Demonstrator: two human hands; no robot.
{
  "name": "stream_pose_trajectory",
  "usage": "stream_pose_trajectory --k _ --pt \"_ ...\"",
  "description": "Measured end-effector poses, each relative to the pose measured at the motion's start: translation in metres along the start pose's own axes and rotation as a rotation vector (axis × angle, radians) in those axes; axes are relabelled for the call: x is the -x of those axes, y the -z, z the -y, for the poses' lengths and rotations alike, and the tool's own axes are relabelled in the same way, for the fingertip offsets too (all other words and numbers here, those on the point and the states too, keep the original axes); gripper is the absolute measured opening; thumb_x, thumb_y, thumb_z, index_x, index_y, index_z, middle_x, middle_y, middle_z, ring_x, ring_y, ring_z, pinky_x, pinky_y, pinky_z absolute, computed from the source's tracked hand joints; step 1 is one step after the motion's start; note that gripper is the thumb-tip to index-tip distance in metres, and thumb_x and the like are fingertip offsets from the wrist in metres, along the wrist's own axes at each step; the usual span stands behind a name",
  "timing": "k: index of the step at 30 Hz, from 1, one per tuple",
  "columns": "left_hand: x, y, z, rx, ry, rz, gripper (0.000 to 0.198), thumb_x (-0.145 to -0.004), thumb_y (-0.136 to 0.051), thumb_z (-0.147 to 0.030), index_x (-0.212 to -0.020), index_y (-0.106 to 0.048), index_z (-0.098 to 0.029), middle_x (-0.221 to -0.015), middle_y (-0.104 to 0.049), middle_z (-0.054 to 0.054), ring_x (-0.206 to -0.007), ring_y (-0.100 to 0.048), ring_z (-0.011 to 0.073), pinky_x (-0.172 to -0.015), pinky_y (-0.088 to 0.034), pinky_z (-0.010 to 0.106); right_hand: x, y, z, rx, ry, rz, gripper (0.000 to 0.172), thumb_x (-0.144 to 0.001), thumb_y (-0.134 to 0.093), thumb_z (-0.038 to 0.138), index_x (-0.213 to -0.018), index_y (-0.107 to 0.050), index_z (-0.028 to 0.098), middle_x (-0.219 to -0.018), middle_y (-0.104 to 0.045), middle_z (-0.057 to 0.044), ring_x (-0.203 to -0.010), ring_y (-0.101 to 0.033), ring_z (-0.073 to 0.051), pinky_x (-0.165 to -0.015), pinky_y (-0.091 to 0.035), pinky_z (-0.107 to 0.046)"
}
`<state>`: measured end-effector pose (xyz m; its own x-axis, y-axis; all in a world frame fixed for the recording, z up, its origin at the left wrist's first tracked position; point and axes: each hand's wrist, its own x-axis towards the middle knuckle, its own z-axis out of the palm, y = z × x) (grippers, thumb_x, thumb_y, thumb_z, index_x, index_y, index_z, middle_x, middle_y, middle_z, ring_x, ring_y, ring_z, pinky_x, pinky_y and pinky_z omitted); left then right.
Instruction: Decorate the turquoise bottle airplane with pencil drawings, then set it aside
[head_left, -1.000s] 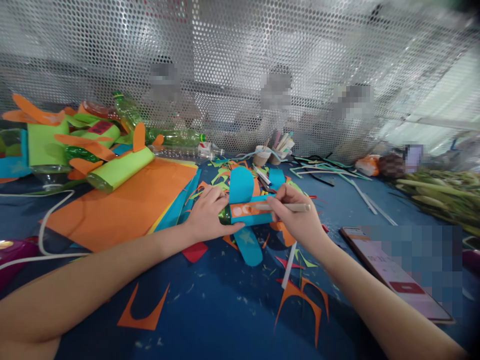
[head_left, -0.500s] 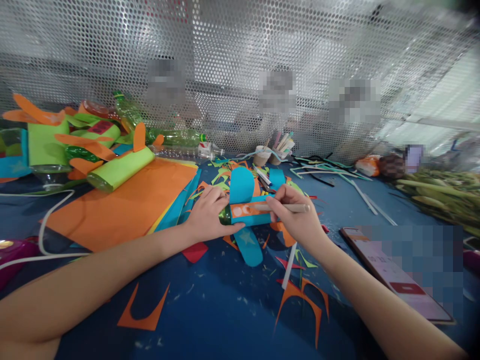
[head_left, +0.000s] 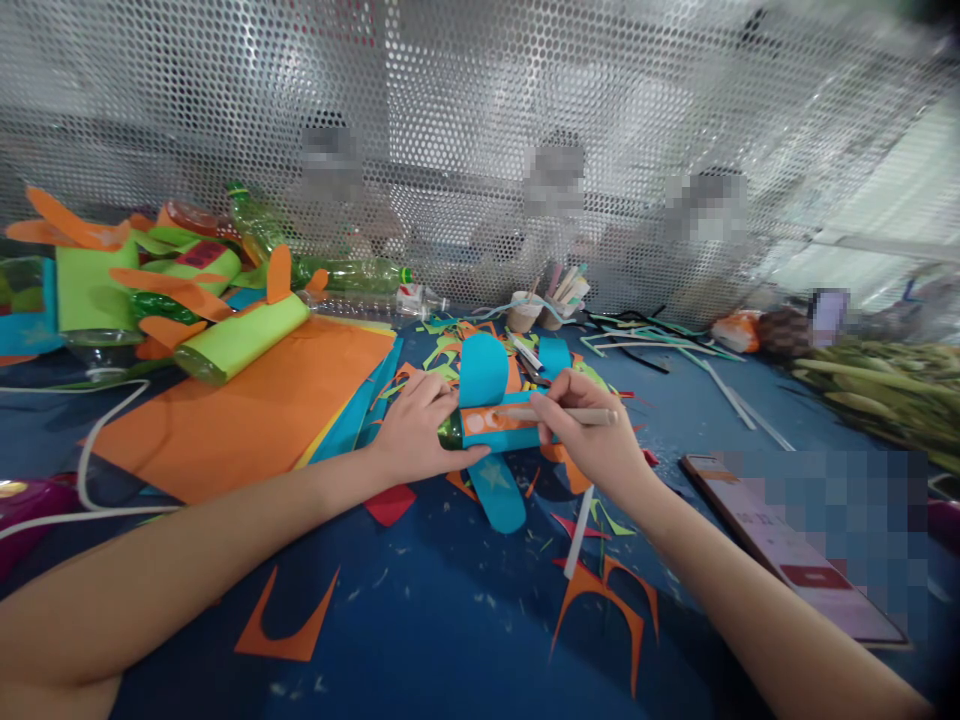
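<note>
My left hand [head_left: 412, 425] is closed round the green neck end of a plastic bottle toy plane [head_left: 517, 440], which lies on its side on the table. Blue paper wraps the bottle. One rounded blue wing [head_left: 484, 368] sticks up on the far side, and another with a pale star [head_left: 497, 495] points toward me. Along the body runs an orange paper strip [head_left: 475, 422] with pale round shapes on it. A pale marker [head_left: 592, 416] is pinched in my right hand [head_left: 576, 418], its tip at the strip near these shapes.
Orange paper sheets [head_left: 255, 430] and a green bottle plane [head_left: 244, 345] lie left. Paper scraps [head_left: 300, 640] are scattered about. Cups of pens [head_left: 523, 315] stand by the mesh wall [head_left: 450, 120]. A phone [head_left: 795, 560] lies right, a white cable [head_left: 90, 450] left.
My right hand and the marker have shifted very slightly left along the orange strip. My left hand and the bottle plane stay in place.
</note>
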<state>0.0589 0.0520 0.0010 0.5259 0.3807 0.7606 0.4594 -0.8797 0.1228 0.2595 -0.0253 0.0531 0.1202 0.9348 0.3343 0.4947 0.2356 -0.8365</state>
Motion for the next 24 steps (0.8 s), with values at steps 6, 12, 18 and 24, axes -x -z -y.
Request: stream_pose_trajectory --k 6,12,18,24 --pt "-0.0002 0.0006 0.0001 -0.005 -0.012 -0.004 0.05 -0.074 -0.061 -0.062 -0.095 -0.061 -0.016 -0.08 -0.047 0.005 -0.079 -0.046 0.0224 -0.074 -0.045 0.04 0.0002 0.0 0.0005 -0.006 -0.001 0.006 0.024 -0.084 -0.057 0.035 -0.069 -0.043 0.023 -0.048 -0.056 0.004 -0.045 -0.05 -0.013 -0.05 -0.038 -0.027" --pt "0.0 -0.0003 0.0002 -0.007 -0.026 -0.016 0.051 -0.074 -0.061 -0.062 -0.095 -0.061 -0.015 -0.079 -0.046 0.004 -0.079 -0.046 0.0223 -0.075 -0.045 0.04 0.0001 -0.0008 0.0015 -0.009 -0.004 0.015 0.025 -0.084 -0.057 0.034 -0.068 -0.043 0.023 -0.047 -0.055 0.005 -0.045 -0.05 -0.012 -0.051 -0.037 -0.028" --pt "-0.0002 -0.0004 0.001 -0.01 -0.027 -0.021 0.051 -0.074 -0.061 -0.063 -0.095 -0.061 -0.016 -0.079 -0.046 0.004 -0.079 -0.045 0.0222 -0.074 -0.045 0.04 0.0001 -0.0004 -0.0003 -0.008 0.003 0.023 0.024 -0.085 -0.057 0.034 -0.068 -0.044 0.023 -0.048 -0.056 0.005 -0.045 -0.05 -0.012 -0.051 -0.037 -0.027" --pt "-0.0003 0.0001 0.0002 -0.005 -0.037 -0.032 0.051 -0.073 -0.063 -0.061 -0.095 -0.062 -0.014 -0.079 -0.046 0.005 -0.079 -0.045 0.0222 -0.074 -0.045 0.039 0.0003 -0.0012 -0.0013 -0.04 -0.005 0.036 0.025 -0.085 -0.058 0.034 -0.068 -0.044 0.023 -0.048 -0.057 0.005 -0.045 -0.051 -0.012 -0.051 -0.037 -0.027"
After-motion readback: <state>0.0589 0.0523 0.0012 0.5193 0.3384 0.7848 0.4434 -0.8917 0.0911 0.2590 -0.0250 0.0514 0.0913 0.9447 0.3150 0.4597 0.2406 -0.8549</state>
